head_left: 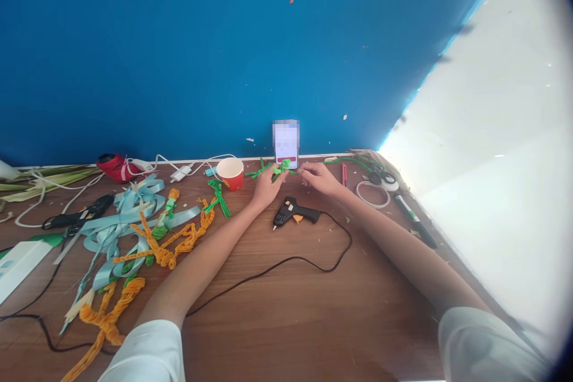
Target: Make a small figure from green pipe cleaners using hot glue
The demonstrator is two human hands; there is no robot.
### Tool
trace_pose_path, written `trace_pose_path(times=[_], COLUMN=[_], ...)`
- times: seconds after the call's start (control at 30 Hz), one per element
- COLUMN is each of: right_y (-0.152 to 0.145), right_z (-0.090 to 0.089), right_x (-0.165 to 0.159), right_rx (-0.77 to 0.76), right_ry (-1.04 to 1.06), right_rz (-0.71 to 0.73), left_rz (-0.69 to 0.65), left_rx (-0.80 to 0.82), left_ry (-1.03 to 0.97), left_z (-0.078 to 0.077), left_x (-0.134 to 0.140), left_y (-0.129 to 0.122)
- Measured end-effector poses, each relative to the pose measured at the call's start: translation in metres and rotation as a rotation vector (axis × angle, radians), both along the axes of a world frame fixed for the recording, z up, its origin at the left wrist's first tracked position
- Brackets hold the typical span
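Note:
My left hand [267,186] is closed around a green pipe-cleaner figure [285,165] at the back of the table. Its fingers pinch the piece in front of a phone [286,137] that leans upright against the wall. Beside it, my right hand [319,178] has its thumb and fingertips pressed together near the end of a green strand; whether the strand is between them is too small to tell. A black glue gun [295,211] lies below the hands, its nozzle pointing left. Just left of my left hand stands a red paper cup [230,174].
Light blue ribbon [134,215] lies tangled at the left with orange pipe-cleaner pieces [168,253]. A green piece [218,197] rests by the cup. At the right are a red cutter [344,175], a white cable [372,196] and a dark pen-like tool [416,221]. The glue gun's cord [286,259] crosses the table.

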State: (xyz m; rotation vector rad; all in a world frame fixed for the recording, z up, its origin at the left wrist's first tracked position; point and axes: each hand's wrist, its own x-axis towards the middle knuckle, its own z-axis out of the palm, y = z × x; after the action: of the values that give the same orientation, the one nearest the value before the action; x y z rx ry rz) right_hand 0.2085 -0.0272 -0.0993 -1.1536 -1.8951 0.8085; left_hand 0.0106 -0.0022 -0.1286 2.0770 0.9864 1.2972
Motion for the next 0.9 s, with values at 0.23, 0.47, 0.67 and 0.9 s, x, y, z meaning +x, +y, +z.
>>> trace_pose_path(times=[0.23, 0.47, 0.67, 0.9], right_y=[0.000, -0.003, -0.009, -0.007], right_z=[0.000, -0.006, -0.013, -0.017], right_x=[-0.007, -0.009, -0.011, -0.007], right_rx=[-0.309, -0.149, 0.457, 0.761], right_ry=[0.126, 0.004, -0.665, -0.946], right_rz=[0.137, 0.162, -0.015, -0.009], left_rz=[0.003, -0.041, 0.006, -0.041], left_rx=[0.069, 0.073, 0.028, 0.017], left_ry=[0.077, 0.157, 0.217, 0.142], left_z=[0.002, 0.002, -0.003, 0.004], left_x=[0.001, 0.001, 0.001, 0.000], left_y=[-0.004, -0.006, -0.001, -0.004])
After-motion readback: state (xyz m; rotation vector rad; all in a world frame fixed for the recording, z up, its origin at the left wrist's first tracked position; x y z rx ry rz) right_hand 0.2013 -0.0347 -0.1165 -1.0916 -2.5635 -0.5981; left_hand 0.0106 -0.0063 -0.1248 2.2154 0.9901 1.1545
